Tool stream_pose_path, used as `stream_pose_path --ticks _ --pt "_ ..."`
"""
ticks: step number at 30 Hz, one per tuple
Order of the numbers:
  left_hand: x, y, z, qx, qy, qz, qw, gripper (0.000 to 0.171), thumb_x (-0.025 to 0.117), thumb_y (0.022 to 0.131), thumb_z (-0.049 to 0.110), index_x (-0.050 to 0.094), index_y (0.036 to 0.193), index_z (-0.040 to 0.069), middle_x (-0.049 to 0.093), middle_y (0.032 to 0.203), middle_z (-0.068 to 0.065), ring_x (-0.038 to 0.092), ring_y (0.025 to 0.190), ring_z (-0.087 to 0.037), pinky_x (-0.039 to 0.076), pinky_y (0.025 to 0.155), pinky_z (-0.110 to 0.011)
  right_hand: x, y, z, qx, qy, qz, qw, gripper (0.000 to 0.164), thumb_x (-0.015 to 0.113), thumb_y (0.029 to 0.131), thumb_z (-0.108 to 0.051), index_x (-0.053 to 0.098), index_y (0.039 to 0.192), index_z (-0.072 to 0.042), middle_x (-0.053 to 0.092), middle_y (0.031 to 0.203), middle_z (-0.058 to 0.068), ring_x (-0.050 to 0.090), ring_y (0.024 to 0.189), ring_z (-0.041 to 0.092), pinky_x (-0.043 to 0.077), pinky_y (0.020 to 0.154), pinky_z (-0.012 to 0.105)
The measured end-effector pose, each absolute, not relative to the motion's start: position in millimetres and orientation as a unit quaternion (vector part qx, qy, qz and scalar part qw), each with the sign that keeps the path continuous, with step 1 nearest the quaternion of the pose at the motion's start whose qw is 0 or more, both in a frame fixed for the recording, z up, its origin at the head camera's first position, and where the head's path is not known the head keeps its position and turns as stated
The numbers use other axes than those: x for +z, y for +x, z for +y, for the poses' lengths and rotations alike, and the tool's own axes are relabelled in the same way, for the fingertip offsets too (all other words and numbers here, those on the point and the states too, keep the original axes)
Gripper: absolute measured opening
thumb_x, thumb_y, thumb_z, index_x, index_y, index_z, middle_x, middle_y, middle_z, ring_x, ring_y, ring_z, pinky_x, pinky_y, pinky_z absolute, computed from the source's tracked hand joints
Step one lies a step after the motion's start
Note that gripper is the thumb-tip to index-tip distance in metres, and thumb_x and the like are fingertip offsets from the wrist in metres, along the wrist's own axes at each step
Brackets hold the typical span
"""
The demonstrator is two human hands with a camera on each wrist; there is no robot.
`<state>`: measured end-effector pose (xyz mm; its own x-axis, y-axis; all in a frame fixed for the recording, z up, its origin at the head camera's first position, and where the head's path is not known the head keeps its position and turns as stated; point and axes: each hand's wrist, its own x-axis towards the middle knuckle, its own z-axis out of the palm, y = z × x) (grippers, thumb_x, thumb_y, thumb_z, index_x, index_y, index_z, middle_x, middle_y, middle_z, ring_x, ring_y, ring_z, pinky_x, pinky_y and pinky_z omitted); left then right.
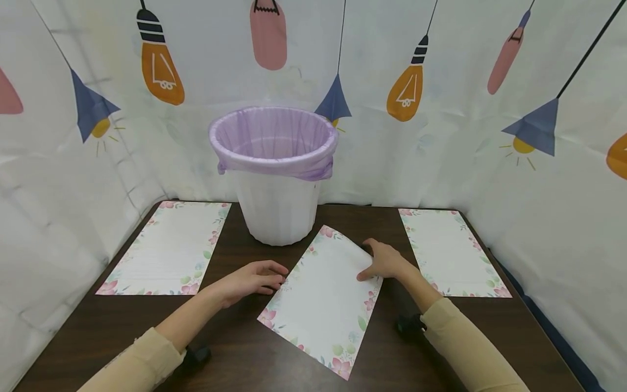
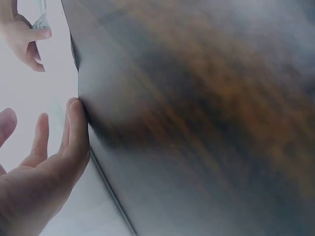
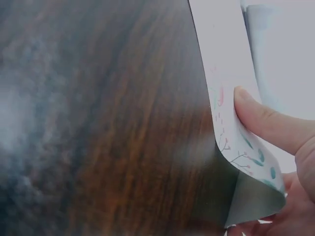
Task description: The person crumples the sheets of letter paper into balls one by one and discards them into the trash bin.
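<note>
A sheet of white paper with a floral border (image 1: 320,305) lies slanted in the middle of the dark wooden table, its upper right edge lifted and bent. My right hand (image 1: 387,261) grips that edge, thumb over the printed face and the other fingers behind. In the right wrist view the thumb (image 3: 261,115) presses on the paper (image 3: 227,93), whose corner curls towards the palm. My left hand (image 1: 254,282) is at the sheet's left edge with fingers loosely extended. Its fingertips reach the edge in the left wrist view, where the fingers (image 2: 76,123) are spread apart.
Behind the sheet stands a white bin (image 1: 279,204) lined with a purple bag (image 1: 274,159). Similar floral sheets lie at the table's left (image 1: 168,247) and right (image 1: 453,253). A white curtain (image 1: 362,147) printed with lamps and bulbs surrounds the table (image 1: 245,348).
</note>
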<state>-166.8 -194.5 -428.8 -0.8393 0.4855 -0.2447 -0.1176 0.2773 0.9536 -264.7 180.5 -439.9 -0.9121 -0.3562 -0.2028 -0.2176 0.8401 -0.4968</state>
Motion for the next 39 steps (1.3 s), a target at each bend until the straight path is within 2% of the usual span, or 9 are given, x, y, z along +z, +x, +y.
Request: stream_pose_path --ticks 8,12,14,18,20,25,28,33,39 --pt "-423 -163 -189 0.533 0.141 0.799 0.24 0.04 0.062 0.104 0.024 0.059 0.134 -0.003 0.064 0.128 -0.015 0.061 0.119 -0.032 0.052 0.099 -0.049 -447 -268 182 -0.277 -0.194 0.935 0.109 0.075 0.094 0.075 -0.031 0.058 0.132 0.003 0.064 0.115 0.011 0.061 0.102 0.028 0.053 0.089 0.046" --pt "-420 -161 -186 0.513 0.148 0.812 0.233 0.038 0.063 0.104 0.024 0.061 0.132 -0.001 0.065 0.127 -0.014 0.062 0.117 -0.032 0.053 0.098 -0.049 -448 -269 185 -0.337 -0.196 0.917 0.083 0.06 0.085 0.087 -0.031 0.056 0.131 -0.001 0.064 0.111 0.009 0.062 0.092 0.023 0.054 0.082 0.042" --pt "-419 -161 -185 0.51 0.148 0.815 0.232 0.037 0.063 0.104 0.024 0.062 0.131 -0.001 0.065 0.127 -0.014 0.062 0.116 -0.032 0.053 0.098 -0.05 -449 -269 186 -0.369 -0.203 0.904 0.078 0.059 0.077 0.095 -0.031 0.051 0.139 -0.001 0.065 0.115 0.012 0.065 0.091 0.025 0.055 0.081 0.043" --pt "-420 -161 -185 0.51 0.146 0.815 0.232 0.037 0.063 0.104 0.024 0.061 0.131 -0.001 0.065 0.127 -0.014 0.062 0.116 -0.032 0.053 0.098 -0.05 -450 -271 190 -0.41 -0.237 0.878 0.068 0.065 0.068 0.102 -0.028 0.038 0.156 -0.008 0.056 0.142 0.019 0.063 0.117 0.034 0.052 0.095 0.051" --pt "-420 -161 -185 0.512 0.145 0.814 0.233 0.038 0.063 0.104 0.024 0.061 0.132 -0.002 0.066 0.126 -0.014 0.062 0.116 -0.032 0.053 0.098 -0.05 -450 -272 193 -0.433 -0.254 0.861 0.076 0.063 0.068 0.102 -0.024 0.04 0.157 -0.012 0.051 0.148 0.017 0.06 0.122 0.033 0.05 0.098 0.051" --pt "-420 -161 -186 0.511 0.142 0.816 0.232 0.038 0.063 0.104 0.025 0.062 0.131 -0.001 0.066 0.126 -0.014 0.062 0.116 -0.031 0.052 0.098 -0.051 -444 -275 198 -0.459 -0.262 0.844 0.092 0.033 0.07 0.1 -0.018 0.069 0.133 -0.015 0.064 0.133 0.007 0.061 0.109 0.025 0.05 0.091 0.042" --pt "-420 -162 -186 0.508 0.142 0.818 0.23 0.037 0.063 0.104 0.025 0.062 0.131 0.0 0.066 0.126 -0.014 0.062 0.115 -0.031 0.052 0.097 -0.051 -440 -276 203 -0.442 -0.265 0.852 0.095 0.019 0.068 0.101 -0.019 0.077 0.117 -0.014 0.071 0.121 0.004 0.062 0.113 0.025 0.048 0.097 0.044" --pt "-419 -161 -186 0.506 0.148 0.819 0.229 0.037 0.062 0.104 0.025 0.062 0.131 -0.001 0.066 0.126 -0.014 0.062 0.114 -0.03 0.052 0.097 -0.051 -436 -277 212 -0.431 -0.285 0.844 0.143 0.022 0.066 0.101 -0.011 0.075 0.121 -0.008 0.069 0.128 0.008 0.057 0.126 0.029 0.045 0.105 0.049" --pt "-420 -160 -187 0.498 0.155 0.826 0.215 0.037 0.063 0.104 0.025 0.063 0.131 0.0 0.065 0.124 -0.014 0.061 0.112 -0.029 0.054 0.094 -0.05 -441 -275 221 -0.464 -0.289 0.822 0.161 0.034 0.061 0.101 -0.003 0.067 0.134 -0.005 0.06 0.141 0.012 0.055 0.117 0.027 0.049 0.093 0.031"
